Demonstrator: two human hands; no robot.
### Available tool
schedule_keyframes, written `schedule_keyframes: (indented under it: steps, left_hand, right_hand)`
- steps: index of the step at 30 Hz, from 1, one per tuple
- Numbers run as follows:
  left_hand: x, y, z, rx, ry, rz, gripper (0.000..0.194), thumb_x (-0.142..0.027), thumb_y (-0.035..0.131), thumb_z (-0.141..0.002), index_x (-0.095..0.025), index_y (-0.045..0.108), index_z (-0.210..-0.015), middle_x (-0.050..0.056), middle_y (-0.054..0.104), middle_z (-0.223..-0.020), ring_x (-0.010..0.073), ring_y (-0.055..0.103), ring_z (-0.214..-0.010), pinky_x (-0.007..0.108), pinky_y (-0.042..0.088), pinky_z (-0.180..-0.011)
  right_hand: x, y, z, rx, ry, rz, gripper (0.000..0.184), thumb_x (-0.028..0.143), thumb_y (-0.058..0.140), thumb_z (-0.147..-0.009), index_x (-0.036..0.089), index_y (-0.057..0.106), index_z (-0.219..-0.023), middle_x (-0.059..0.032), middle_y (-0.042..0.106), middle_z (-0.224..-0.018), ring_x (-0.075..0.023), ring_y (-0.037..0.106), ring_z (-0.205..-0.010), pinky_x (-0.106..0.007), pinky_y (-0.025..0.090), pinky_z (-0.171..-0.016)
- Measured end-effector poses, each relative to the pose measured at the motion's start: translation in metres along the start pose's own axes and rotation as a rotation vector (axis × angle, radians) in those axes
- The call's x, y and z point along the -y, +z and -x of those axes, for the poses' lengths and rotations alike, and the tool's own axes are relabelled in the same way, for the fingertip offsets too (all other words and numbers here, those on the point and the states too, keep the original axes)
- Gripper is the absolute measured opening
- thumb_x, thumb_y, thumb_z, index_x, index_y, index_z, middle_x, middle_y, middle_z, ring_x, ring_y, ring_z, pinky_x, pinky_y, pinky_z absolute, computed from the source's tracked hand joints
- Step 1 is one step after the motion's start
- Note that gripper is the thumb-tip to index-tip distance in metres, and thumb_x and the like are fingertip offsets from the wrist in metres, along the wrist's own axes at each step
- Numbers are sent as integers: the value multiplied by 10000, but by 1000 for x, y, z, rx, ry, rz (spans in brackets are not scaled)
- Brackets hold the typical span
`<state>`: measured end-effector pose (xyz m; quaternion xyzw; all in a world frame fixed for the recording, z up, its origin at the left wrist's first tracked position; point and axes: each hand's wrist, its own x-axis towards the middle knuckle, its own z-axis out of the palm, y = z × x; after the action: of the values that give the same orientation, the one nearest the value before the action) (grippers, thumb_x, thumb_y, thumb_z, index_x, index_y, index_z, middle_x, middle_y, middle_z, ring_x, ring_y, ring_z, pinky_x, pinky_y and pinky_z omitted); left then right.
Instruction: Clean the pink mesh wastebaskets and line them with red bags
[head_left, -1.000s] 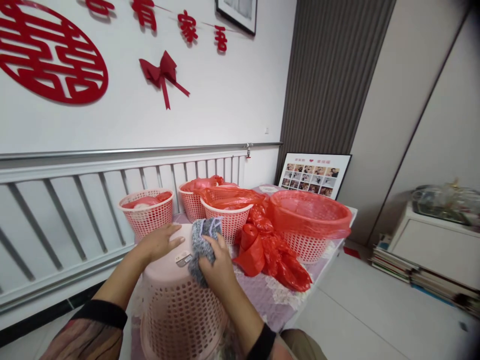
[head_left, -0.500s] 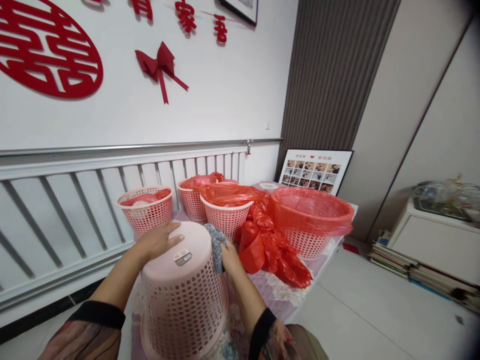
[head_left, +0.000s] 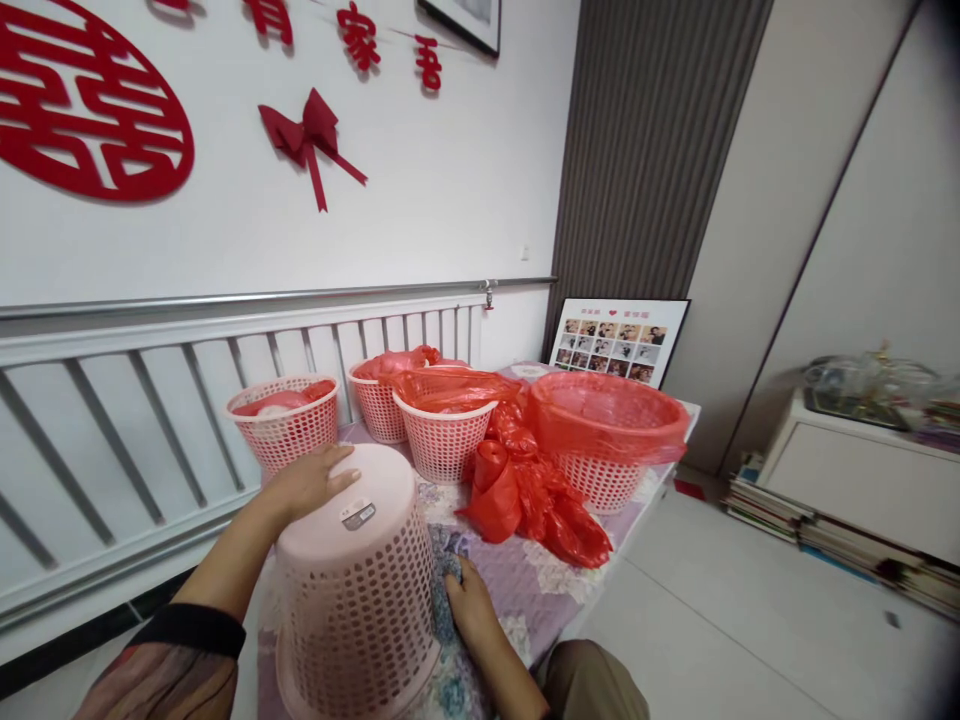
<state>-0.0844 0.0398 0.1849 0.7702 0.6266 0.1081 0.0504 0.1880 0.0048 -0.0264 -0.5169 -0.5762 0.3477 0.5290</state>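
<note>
A pink perforated basket (head_left: 360, 590) stands upside down on the bed in front of me, with a small label on its flat bottom. My left hand (head_left: 307, 482) lies flat on that upturned bottom, fingers stretched out. My right hand (head_left: 466, 600) is low against the basket's right side, closed on a grey-blue cloth (head_left: 444, 575) pressed to the basket wall. Part of the cloth is hidden behind the basket.
Three smaller pink baskets (head_left: 283, 432) (head_left: 379, 405) (head_left: 444, 442) and a wide one (head_left: 607, 470), lined with red plastic bags, stand on the floral bedspread (head_left: 525, 580). A heap of red bags (head_left: 540, 500) lies between them. A white slatted headboard (head_left: 150, 420) runs on the left; books (head_left: 825, 530) are stacked on the floor at right.
My right hand with the cloth has slid from the basket's upturned bottom down its right side to near the bedspread. My left hand has stayed on top.
</note>
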Motion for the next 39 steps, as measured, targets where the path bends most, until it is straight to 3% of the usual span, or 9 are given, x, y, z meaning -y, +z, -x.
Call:
schedule_keyframes:
  steps: [3, 9, 12, 15, 23, 27, 31, 37, 39]
  left_hand:
    - [2, 1, -1, -2, 0, 5, 806, -698, 352, -832, -157, 437, -1423, 121, 439, -1496, 273, 412, -1368, 398, 281, -1155]
    - [5, 4, -4, -3, 16, 2, 808, -697, 347, -836, -150, 431, -1425, 126, 438, -1496, 270, 403, -1373, 396, 266, -1162]
    - [6, 5, -4, -1, 24, 1, 804, -685, 346, -844, -134, 432, -1423, 131, 442, -1492, 265, 397, -1377, 389, 253, -1168]
    - [5, 4, -4, -1, 19, 5, 800, -689, 350, -842, -144, 438, -1421, 127, 445, -1490, 271, 397, -1377, 398, 260, -1165]
    - [0, -1, 0, -2, 0, 22, 803, -680, 362, -835, -134, 441, -1419, 130, 457, -1481, 274, 421, -1358, 403, 278, -1157]
    - [0, 0, 0, -4, -5, 22, 796, -681, 363, -833, -151, 440, -1421, 122, 445, -1491, 272, 411, -1369, 405, 272, -1161]
    - [2, 1, -1, -5, -4, 15, 810, -695, 361, -829, -149, 440, -1422, 126, 422, -1506, 285, 386, -1387, 418, 260, -1167]
    - [7, 5, -5, -10, 12, 9, 826, -715, 344, -824, -152, 440, -1421, 122, 445, -1491, 268, 408, -1371, 392, 270, -1162]
    - [9, 6, -6, -9, 20, 6, 820, -706, 350, -828, -146, 439, -1421, 128, 450, -1486, 264, 412, -1367, 389, 268, -1162]
  right_hand:
    - [27, 6, -3, -12, -41, -41, 336, 252, 475, -718, 157, 722, -924, -104, 719, -943, -270, 651, -942, -450, 493, -912]
    - [117, 11, -3, -38, -181, -129, 438, 245, 489, -817, 214, 619, -1235, -81, 574, -1303, -219, 518, -1228, -389, 372, -1088]
    - [137, 12, 2, -33, -244, -107, 488, 234, 525, -798, 235, 588, -1282, -83, 491, -1395, -243, 453, -1306, -409, 349, -1111]
    - [113, 18, 9, -70, -230, -76, 532, 210, 514, -771, 219, 576, -1300, -99, 472, -1420, -256, 434, -1330, -426, 347, -1118]
    - [-27, 24, 44, -184, -8, 15, 470, 262, 539, -688, 168, 701, -1119, -131, 681, -1142, -311, 606, -1130, -503, 436, -1034]
    - [-41, 25, 54, -220, -11, 0, 458, 273, 543, -706, 194, 695, -1131, -105, 690, -1143, -289, 613, -1121, -494, 432, -1036]
    - [-8, 32, 52, -220, 15, -28, 470, 283, 542, -739, 167, 673, -1175, -134, 631, -1259, -318, 538, -1234, -535, 384, -1073]
    - [88, 31, 50, -107, -42, -38, 539, 226, 537, -801, 201, 556, -1339, -131, 410, -1487, -299, 359, -1395, -491, 324, -1131]
    - [113, 31, 51, -70, -121, -1, 573, 215, 551, -808, 227, 511, -1379, -119, 335, -1529, -302, 310, -1421, -494, 312, -1138]
